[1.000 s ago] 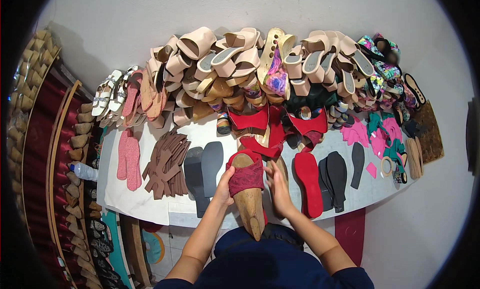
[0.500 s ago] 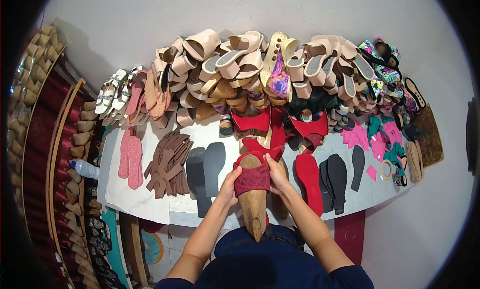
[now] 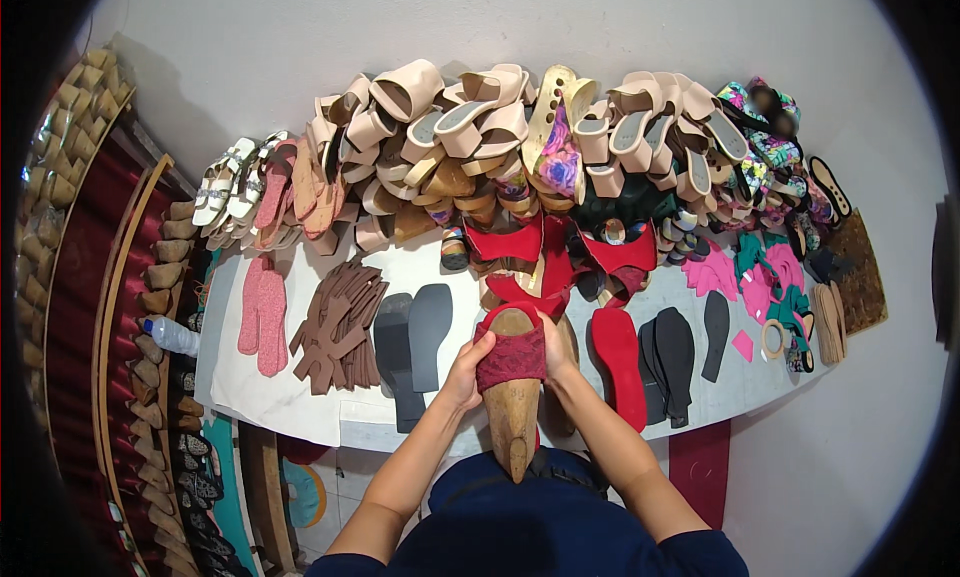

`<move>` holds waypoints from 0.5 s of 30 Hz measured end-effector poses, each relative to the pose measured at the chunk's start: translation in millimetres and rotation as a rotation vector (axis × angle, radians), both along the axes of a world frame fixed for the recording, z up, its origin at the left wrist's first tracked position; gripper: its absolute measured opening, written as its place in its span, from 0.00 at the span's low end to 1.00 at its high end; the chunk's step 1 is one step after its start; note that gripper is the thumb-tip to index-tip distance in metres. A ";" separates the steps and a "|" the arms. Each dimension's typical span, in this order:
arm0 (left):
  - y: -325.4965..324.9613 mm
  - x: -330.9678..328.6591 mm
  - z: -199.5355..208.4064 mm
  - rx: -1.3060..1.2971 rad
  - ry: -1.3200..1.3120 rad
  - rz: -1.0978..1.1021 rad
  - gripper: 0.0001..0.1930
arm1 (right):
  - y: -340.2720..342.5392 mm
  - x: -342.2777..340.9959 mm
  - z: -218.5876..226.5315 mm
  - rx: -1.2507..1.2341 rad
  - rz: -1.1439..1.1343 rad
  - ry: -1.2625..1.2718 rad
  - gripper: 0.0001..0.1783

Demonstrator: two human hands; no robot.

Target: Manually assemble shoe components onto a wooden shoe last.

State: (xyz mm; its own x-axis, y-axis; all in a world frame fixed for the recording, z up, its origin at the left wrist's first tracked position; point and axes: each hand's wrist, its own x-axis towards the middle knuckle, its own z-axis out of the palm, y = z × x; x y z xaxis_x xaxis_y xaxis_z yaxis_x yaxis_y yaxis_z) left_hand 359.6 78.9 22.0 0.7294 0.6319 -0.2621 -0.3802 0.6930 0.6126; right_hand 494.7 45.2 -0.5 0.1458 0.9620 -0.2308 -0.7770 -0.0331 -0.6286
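Near the table's front edge, close to my body, I hold a wooden shoe last (image 3: pixel 512 427) with its narrow end toward me. A dark red lace strap (image 3: pixel 511 365) wraps across it, and a brighter red edge shows at the far end. My left hand (image 3: pixel 467 373) is closed on the left side, its thumb lying on the strap. Around the right side my right hand (image 3: pixel 558 351) grips the same last; its fingers are mostly hidden behind it. Just beyond lie red sandals (image 3: pixel 530 295) on the table.
Grey soles (image 3: pixel 430 337) and brown strap pieces (image 3: pixel 340 322) lie left of my hands. To the right are a red sole (image 3: pixel 618 367) and black soles (image 3: pixel 668 362). Beige heeled sandals (image 3: pixel 480 112) are piled along the wall. A shelf of wooden lasts (image 3: pixel 165 277) stands at left.
Both hands and the last have shifted slightly to the right. My right thumb has slid from the strap's top edge round to its side.
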 end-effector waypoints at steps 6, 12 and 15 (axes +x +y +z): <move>1.3 -3.3 0.7 -0.026 0.032 0.030 0.21 | -1.7 -4.0 16.6 -0.313 -0.475 -0.951 0.30; -1.2 -0.5 4.5 0.034 0.071 0.045 0.21 | -2.4 3.5 17.4 -0.265 -0.431 -1.106 0.31; -1.0 0.1 5.8 0.040 0.071 0.033 0.20 | 0.3 6.6 12.1 -0.146 -0.417 -0.965 0.29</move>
